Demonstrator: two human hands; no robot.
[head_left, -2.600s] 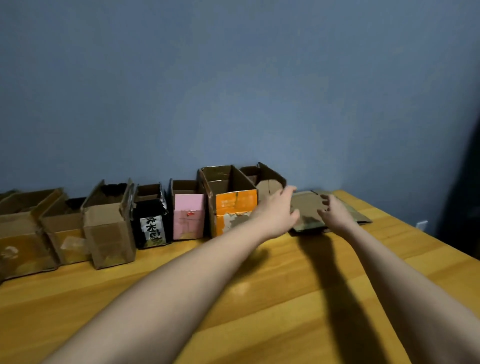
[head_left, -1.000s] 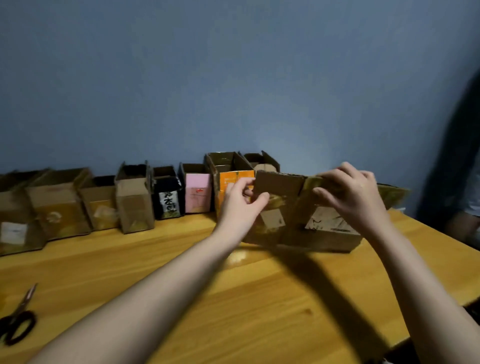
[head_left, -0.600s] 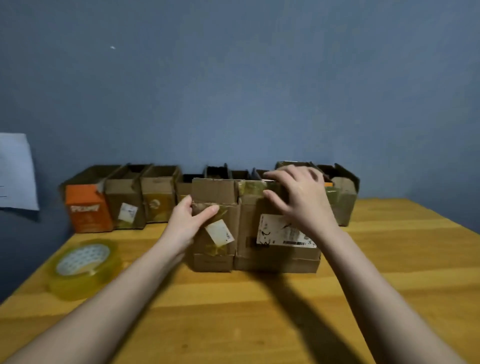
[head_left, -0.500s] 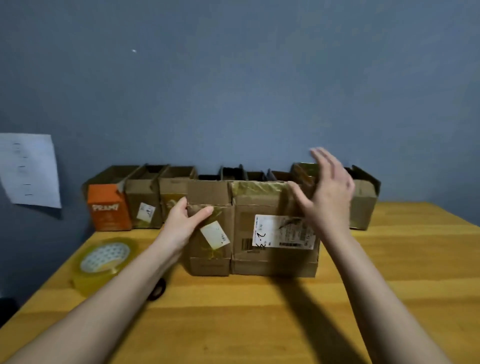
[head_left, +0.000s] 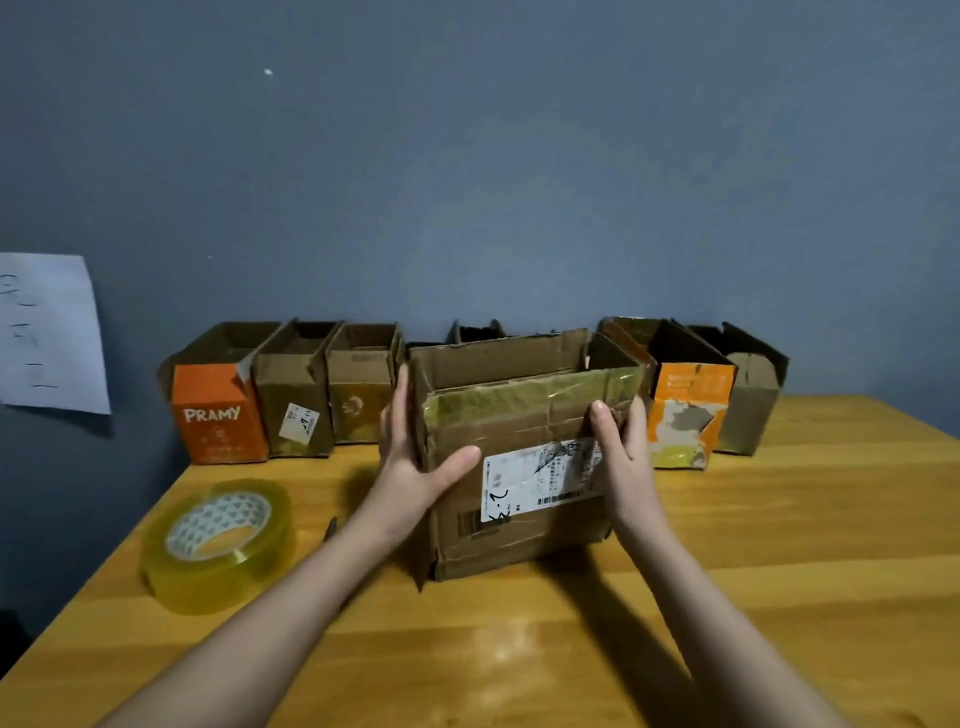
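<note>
Squared-up cardboard box (head_left: 519, 410) in both hands, not yet taped
It stands open-topped on the wooden table (head_left: 779, 519), in front of the row of boxes (head_left: 291, 400); forming looks done, sealing likely remains, with the packing tape roll (head_left: 221, 540) untouched to its left. The left hand (head_left: 410, 457) clasps the near left corner, thumb on the front, fingers along the side; the right hand (head_left: 621, 452) mirrors it, so the box sits between both palms
</note>
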